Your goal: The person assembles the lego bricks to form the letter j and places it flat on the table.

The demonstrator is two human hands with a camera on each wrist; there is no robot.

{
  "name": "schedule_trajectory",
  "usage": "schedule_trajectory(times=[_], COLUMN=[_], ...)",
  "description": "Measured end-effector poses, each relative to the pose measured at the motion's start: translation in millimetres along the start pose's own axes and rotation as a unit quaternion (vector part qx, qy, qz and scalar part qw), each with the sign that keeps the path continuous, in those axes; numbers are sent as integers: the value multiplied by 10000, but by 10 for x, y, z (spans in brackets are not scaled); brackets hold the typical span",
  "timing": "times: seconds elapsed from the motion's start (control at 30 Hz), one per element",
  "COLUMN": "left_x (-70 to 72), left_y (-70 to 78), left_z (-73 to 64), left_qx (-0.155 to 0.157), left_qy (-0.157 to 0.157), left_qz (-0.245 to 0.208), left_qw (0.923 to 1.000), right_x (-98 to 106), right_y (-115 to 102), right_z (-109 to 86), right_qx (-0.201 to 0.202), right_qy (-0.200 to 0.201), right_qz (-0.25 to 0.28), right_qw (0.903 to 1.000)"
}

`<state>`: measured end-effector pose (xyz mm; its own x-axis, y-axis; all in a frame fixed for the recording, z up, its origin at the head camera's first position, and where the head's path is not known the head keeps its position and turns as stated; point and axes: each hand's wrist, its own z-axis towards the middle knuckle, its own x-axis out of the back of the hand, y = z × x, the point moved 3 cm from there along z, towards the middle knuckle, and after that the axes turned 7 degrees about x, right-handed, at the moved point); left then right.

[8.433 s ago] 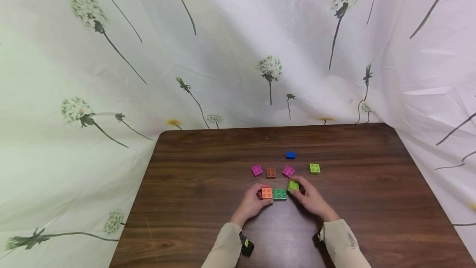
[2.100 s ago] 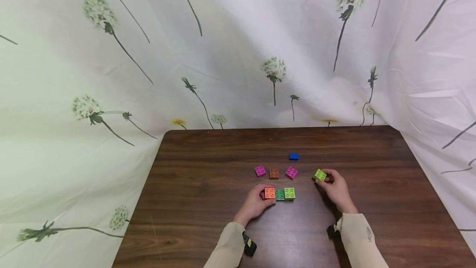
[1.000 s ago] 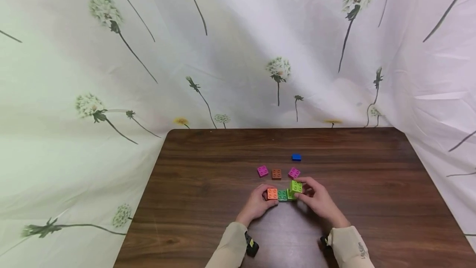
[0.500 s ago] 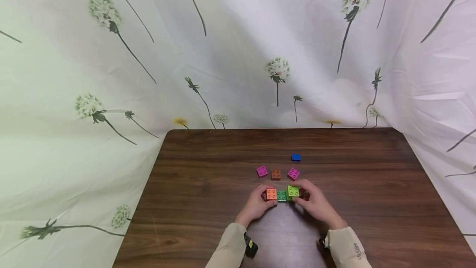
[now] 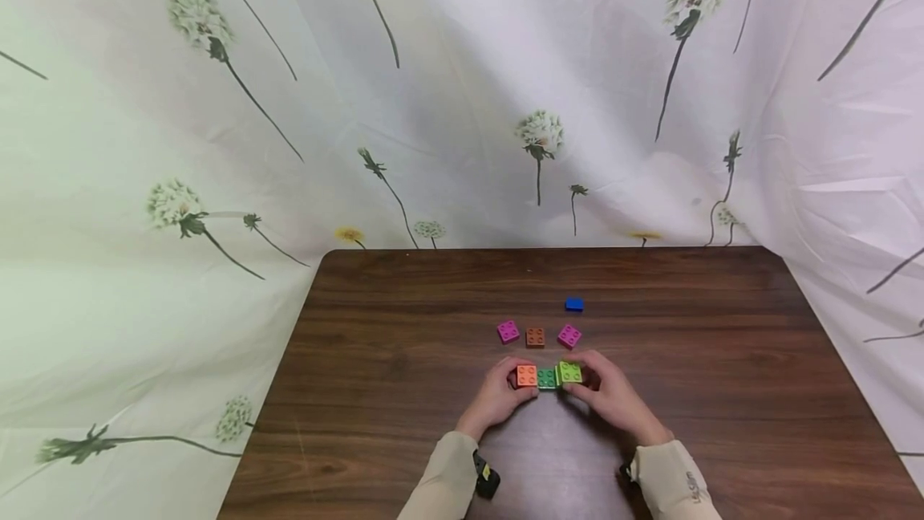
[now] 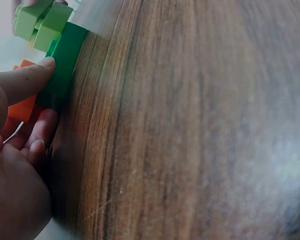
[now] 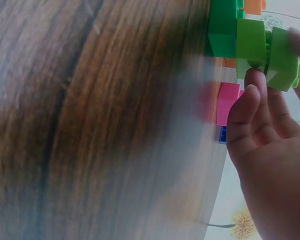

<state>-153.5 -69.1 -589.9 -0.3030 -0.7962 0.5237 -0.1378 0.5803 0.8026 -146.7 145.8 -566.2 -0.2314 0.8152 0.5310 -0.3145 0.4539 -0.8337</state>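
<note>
My left hand grips the orange brick and the green brick beneath it, its thumb along the near side. The orange brick sits on the green brick's left end. On the right end stands a lime-green brick, mostly covered from above in the head view. My right hand pinches a second lime-green brick by its sides, directly over the first. In the right wrist view a narrow gap with studs showing separates the two lime bricks, and the upper one leans slightly.
Behind the hands lie a magenta brick, a brown brick and another magenta brick. Farther back is a flat blue brick. The dark wooden table ends at a flower-printed cloth.
One lime brick went onto the green brick's right end. My right hand then took the second from the right side and brought it left, lowering it over the first. My left hand kept its grip.
</note>
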Motion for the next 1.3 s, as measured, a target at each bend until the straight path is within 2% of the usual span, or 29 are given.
schedule_trajectory(times=[0.27,0.5,0.7,0.93,1.3], left_x=[-5,-9,-12,-4,2], left_y=[-4,2,6,0,21], left_z=[0,0,0,-5,-20], left_qx=[100,66,51,108,41], left_qy=[-12,-11,-15,-21,15], left_qz=[64,41,16,17,55], left_qw=[9999,10000,10000,9999,10000], right_x=[-26,-47,-23,1,58], right_y=[44,77,99,90,50], right_z=[28,26,32,60,119], right_qx=[-525,-854,-772,-606,-587], right_qy=[-81,-224,-373,-505,-1140], right_qz=[-74,93,-136,-165,-116], right_qw=[9986,9961,9962,9967,9917])
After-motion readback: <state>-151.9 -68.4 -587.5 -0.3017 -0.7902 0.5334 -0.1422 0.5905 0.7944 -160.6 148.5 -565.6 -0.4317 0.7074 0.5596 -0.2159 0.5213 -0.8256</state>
